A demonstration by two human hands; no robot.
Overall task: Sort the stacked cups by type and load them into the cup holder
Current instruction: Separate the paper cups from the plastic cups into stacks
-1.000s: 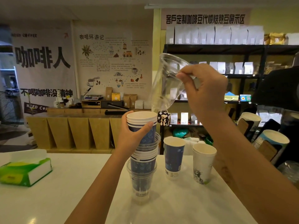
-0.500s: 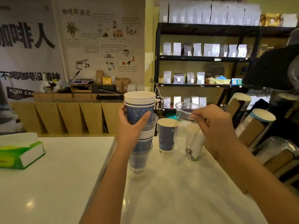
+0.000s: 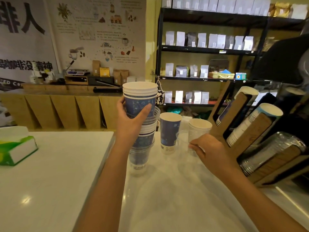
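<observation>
A tall mixed stack of cups (image 3: 142, 136) stands on the white counter (image 3: 167, 198), blue paper cups nested with clear plastic ones. My left hand (image 3: 132, 121) grips the blue paper cups (image 3: 140, 97) at the top of the stack. My right hand (image 3: 210, 151) holds a clear plastic cup (image 3: 183, 141) low on the counter, between a single blue paper cup (image 3: 169, 131) and a white paper cup (image 3: 199, 129). The wooden cup holder (image 3: 247, 131) leans at the right, with rows of paper and clear cups in its slots.
A green tissue box (image 3: 15, 148) lies at the left of the counter. Behind are a wooden bar (image 3: 58, 106) and a black shelf (image 3: 209, 51) of coffee bags. A dark machine (image 3: 284, 64) stands at the far right, above the holder.
My right hand has brought the clear plastic cup down from head height to the counter beside the two single cups. My left hand stays on the stack.
</observation>
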